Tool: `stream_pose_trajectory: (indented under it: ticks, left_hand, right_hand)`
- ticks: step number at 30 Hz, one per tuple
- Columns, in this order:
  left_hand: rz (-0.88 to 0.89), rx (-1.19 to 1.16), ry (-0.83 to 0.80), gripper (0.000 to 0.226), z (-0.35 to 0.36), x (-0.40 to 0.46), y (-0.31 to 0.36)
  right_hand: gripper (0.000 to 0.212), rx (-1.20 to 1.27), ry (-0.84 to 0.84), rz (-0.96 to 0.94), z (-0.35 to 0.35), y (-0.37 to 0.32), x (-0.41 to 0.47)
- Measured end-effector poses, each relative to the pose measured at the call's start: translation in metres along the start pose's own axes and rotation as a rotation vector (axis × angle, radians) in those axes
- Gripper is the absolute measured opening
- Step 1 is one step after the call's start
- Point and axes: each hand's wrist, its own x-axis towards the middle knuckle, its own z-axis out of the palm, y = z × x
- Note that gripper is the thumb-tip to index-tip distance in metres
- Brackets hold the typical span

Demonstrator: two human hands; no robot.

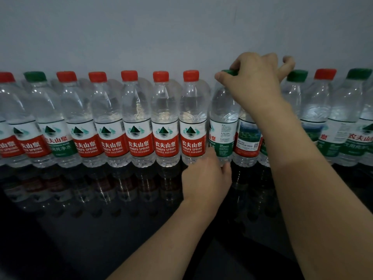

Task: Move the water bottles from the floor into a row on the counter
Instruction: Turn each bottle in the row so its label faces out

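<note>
- Right now the right hand (256, 81) pinches the cap of a green-capped bottle (223, 122), right of centre frame.
- Left hand (205, 178) grips that bottle's base.
- It stands upright in the bottle row (137, 120) on the dark counter (80, 219), against the wall (161, 27).

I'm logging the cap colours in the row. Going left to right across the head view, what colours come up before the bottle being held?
Red cap → green cap → five red caps → the green-capped bottle, gripped by the right hand and left hand.
</note>
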Motion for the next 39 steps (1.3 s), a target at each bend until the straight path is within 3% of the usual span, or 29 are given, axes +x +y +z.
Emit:
stream_pose_trajectory:
  ticks: [7,18,26,39]
  left_hand:
    - [-0.134,-0.035,0.039,0.032,0.006,0.004,0.018]
    - [-0.078,-0.002,0.070,0.035,0.008,0.007,0.011]
    - [-0.165,0.027,-0.023,0.028,0.011,0.013,0.005]
    - [-0.118,0.031,-0.015,0.023,0.009,0.013,0.002]
  right_hand:
    - [0.036,0.054,-0.024,-0.011,-0.004,0.000,0.001]
    - [0.024,0.130,-0.134,-0.103,-0.006,0.007,0.007]
    - [0.042,0.023,-0.057,-0.060,-0.001,0.007,0.005]
    - [0.025,0.182,-0.166,-0.090,-0.009,0.004,0.002]
